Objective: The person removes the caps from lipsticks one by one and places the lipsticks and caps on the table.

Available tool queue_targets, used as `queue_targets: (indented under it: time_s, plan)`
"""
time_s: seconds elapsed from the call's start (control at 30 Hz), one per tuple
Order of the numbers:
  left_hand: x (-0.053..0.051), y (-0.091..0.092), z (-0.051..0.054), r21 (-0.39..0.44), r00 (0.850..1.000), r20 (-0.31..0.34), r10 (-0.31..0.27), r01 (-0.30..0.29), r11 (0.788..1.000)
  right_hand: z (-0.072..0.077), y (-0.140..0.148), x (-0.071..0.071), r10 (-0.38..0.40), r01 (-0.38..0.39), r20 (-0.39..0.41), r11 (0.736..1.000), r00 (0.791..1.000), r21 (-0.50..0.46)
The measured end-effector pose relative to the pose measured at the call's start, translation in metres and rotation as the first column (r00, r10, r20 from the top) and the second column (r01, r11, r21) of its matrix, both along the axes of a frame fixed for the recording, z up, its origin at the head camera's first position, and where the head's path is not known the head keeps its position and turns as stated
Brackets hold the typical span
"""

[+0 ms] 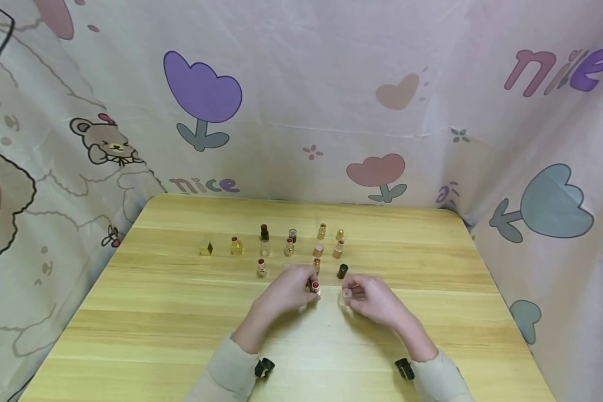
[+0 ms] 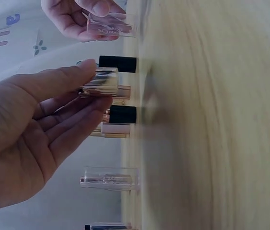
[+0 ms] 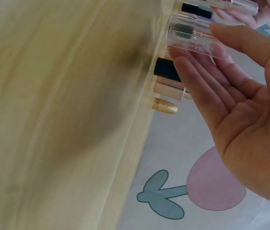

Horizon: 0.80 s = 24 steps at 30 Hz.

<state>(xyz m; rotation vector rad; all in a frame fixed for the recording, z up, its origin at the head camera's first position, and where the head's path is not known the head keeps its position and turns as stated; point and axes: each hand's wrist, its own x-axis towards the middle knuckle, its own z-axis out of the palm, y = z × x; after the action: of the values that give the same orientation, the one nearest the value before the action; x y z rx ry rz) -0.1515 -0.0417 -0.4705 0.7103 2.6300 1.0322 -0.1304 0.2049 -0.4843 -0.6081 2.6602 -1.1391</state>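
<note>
My left hand (image 1: 295,286) pinches an uncapped lipstick (image 1: 315,286) with a red tip, between thumb and fingertips. In the left wrist view that lipstick's shiny metallic base (image 2: 105,80) is held above the table. Off to the right, my right hand (image 1: 375,298) grips a clear lipstick cap (image 3: 197,37) by its sides, apart from the lipstick. Just behind the left hand stands another red-tipped lipstick (image 1: 317,263). A black cap (image 1: 343,271) is upright beyond the right hand.
Several more lipsticks and caps stand farther back, among them a black lipstick (image 1: 264,232), a gold lipstick (image 1: 237,246), a clear-cased lipstick (image 1: 262,268) and a pink cap (image 1: 319,249). A gold square cap (image 1: 206,249) lies at the left. Printed cloth (image 1: 291,100) hangs behind the wooden table (image 1: 156,335).
</note>
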Motion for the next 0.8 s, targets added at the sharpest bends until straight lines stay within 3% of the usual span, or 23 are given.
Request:
queue_targets:
  time_s: [0.3,0.8]
  plan:
    - [0.0,0.002,-0.009,-0.048,0.999,-0.022,-0.043,0.041,0.998,-0.004,0.001,-0.002,-0.007,0.006,0.014,0.999,1.0,0.032]
    - [-0.002,0.004,-0.018,-0.061,0.999,0.007,-0.031,0.031,0.998,-0.006,0.002,0.0,0.007,-0.007,0.02,1.0,1.0,0.011]
